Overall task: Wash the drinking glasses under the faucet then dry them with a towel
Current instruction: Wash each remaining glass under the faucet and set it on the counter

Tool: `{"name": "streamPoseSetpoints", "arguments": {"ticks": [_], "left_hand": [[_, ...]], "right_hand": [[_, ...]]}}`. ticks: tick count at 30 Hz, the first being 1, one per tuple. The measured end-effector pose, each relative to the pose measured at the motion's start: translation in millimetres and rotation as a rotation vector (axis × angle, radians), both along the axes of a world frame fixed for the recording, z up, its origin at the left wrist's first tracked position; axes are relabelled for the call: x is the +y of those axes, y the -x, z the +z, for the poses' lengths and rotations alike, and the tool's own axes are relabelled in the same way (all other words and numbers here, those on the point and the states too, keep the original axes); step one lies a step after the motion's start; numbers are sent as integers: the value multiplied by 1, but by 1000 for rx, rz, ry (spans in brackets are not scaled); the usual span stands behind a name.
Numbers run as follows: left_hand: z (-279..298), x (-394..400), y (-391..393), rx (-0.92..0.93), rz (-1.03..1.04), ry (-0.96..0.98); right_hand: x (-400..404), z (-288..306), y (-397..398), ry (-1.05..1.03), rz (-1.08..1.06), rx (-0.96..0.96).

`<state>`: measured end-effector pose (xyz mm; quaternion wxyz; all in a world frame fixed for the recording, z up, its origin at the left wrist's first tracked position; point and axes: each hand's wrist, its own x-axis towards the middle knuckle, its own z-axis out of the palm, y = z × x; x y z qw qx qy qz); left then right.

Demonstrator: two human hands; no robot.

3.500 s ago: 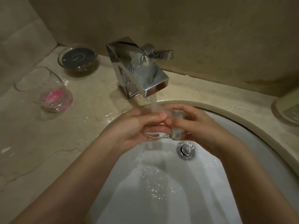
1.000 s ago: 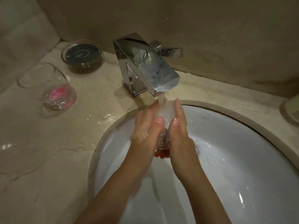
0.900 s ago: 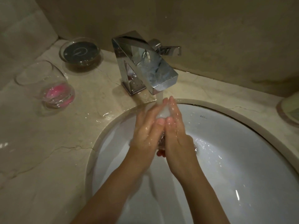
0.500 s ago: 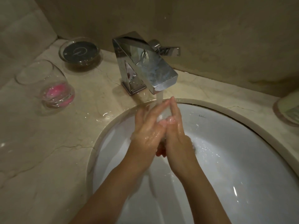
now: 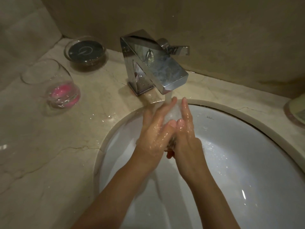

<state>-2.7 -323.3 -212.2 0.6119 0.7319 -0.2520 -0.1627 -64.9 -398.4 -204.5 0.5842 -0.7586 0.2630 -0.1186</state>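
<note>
A clear drinking glass (image 5: 172, 113) stands upright between my two hands under the water stream (image 5: 168, 97) from the chrome faucet (image 5: 153, 66). My left hand (image 5: 154, 131) holds its left side and my right hand (image 5: 187, 136) its right side, long fingers laid up along the walls, thumbs meeting on the near side. Both hands are wet, and they hide most of the glass. Water froths inside it. A second clear glass (image 5: 54, 85) with something pink at its bottom stands on the counter at the left.
The white basin (image 5: 247, 138) lies below my hands, set in a wet beige marble counter (image 5: 49, 154). A glass dish with a dark lid (image 5: 85, 52) sits in the back left corner. A pale object (image 5: 297, 111) shows at the right edge.
The glass went from lying sideways in my hands to standing upright between them under the stream. In the last second my hands shifted only slightly along it.
</note>
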Motion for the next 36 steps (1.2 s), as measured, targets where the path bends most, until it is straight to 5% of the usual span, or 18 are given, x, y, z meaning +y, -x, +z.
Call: {"name": "streamPoseSetpoints", "arguments": {"ticks": [2, 7, 14, 19, 25, 28, 32, 36], "left_hand": [[-1, 2, 0, 46, -4, 44], [-4, 2, -1, 551, 32, 375], [2, 3, 9, 81, 62, 113], [4, 4, 3, 524, 77, 319], [6, 2, 6, 189, 62, 173], [4, 4, 6, 354, 76, 174], [3, 5, 0, 493, 121, 260], [1, 4, 4, 231, 88, 136]], "right_hand": [[0, -2, 1, 6, 1, 2], [-1, -3, -4, -331, 52, -88], [1, 1, 0, 11, 73, 34], [0, 6, -5, -282, 82, -76], [4, 11, 0, 81, 107, 16], [4, 8, -3, -15, 41, 0], [0, 6, -6, -439, 100, -119], [2, 10, -4, -149, 124, -40]]}}
